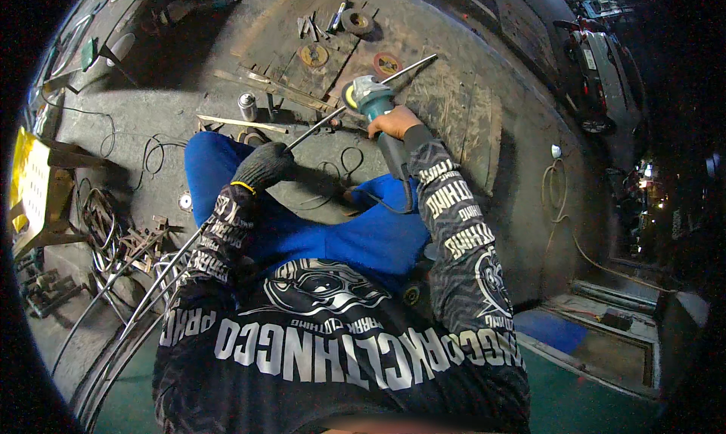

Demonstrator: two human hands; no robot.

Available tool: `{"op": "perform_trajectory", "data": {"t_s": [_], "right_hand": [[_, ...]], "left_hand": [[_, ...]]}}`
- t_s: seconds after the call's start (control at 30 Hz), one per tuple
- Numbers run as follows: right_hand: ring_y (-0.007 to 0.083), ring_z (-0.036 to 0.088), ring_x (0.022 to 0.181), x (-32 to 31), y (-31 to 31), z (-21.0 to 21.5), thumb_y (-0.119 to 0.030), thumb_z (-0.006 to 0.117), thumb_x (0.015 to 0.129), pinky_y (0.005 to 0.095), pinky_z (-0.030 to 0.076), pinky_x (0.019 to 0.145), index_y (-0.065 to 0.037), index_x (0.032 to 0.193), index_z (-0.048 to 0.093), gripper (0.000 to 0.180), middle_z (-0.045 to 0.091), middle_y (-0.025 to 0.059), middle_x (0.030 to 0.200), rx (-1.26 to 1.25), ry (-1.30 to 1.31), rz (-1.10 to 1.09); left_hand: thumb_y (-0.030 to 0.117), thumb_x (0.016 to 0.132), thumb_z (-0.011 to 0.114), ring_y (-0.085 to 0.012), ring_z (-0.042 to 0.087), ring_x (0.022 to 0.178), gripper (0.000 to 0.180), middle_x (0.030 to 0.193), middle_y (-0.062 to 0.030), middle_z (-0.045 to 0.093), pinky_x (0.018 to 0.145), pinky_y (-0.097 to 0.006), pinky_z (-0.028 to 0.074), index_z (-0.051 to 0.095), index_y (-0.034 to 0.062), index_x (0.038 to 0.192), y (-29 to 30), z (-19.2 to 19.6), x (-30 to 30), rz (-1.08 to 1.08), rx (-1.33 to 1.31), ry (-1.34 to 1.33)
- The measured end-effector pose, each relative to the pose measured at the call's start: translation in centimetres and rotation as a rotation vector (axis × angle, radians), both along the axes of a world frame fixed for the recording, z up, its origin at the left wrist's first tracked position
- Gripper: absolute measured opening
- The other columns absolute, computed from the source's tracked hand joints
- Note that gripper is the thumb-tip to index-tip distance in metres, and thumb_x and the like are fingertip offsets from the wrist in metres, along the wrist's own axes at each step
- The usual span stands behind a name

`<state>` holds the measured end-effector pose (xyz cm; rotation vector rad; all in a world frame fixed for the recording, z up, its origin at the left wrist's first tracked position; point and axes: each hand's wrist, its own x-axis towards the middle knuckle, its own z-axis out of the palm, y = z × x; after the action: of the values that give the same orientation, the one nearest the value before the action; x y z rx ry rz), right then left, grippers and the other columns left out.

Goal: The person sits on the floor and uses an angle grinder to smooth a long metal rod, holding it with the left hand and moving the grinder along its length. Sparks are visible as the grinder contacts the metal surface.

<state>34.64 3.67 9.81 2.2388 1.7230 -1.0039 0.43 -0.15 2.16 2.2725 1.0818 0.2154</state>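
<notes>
My left hand, in a dark grey knitted glove with a yellow cuff edge, is closed around a long thin metal rod. From that fist the rod slants up to the right, over the wooden board. My bare right hand grips the body of a teal angle grinder. Its head, with a yellowish disc, lies over the rod; whether the disc touches the metal I cannot tell. Past the grinder the rod's far end sticks out. A dark cable runs from the grinder's back end toward my lap.
A wooden board carries loose discs, a dark ring and small metal strips. A spray can stands left of it. Bent rods and scrap lie at lower left, near a yellow plastic stool. A hose lies right.
</notes>
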Motion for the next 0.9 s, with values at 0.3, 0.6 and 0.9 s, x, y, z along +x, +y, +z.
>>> {"op": "perform_trajectory", "data": {"t_s": [0.3,0.6,0.9], "right_hand": [[0.0311,0.069,0.101,7.2,3.5,0.9,-0.052,0.074,0.073,0.0393,0.053,0.09,-0.025,0.098,0.078,0.037,0.073,0.0147,0.11,-0.122,-0.079,0.154],[0.0266,0.067,0.103,15.1,8.1,0.1,-0.043,0.075,0.072,0.0393,0.051,0.088,-0.011,0.092,0.08,0.039,0.073,0.0114,0.109,-0.024,-0.108,-0.07],[0.0206,0.064,0.098,27.6,13.7,-3.2,-0.035,0.072,0.076,0.0339,0.046,0.09,-0.013,0.084,0.078,0.024,0.073,0.0029,0.099,0.081,0.227,-0.136]], "left_hand": [[0.03,0.096,0.053,-0.0442,0.066,0.097,0.034,0.099,-0.0254,0.069,0.083,-0.052,0.052,0.068,0.0009,0.103,0.1,1.3,0.4,0.191,-0.325,-0.027],[0.034,0.096,0.058,-0.0436,0.067,0.097,0.037,0.101,-0.0253,0.07,0.082,-0.051,0.053,0.067,0.0044,0.116,-0.5,3.7,0.7,0.347,-0.42,0.039],[0.031,0.095,0.059,-0.0428,0.068,0.092,0.031,0.097,-0.0232,0.07,0.079,-0.051,0.054,0.069,0.0077,0.112,0.0,5.8,1.7,0.415,-0.467,0.094]]}}
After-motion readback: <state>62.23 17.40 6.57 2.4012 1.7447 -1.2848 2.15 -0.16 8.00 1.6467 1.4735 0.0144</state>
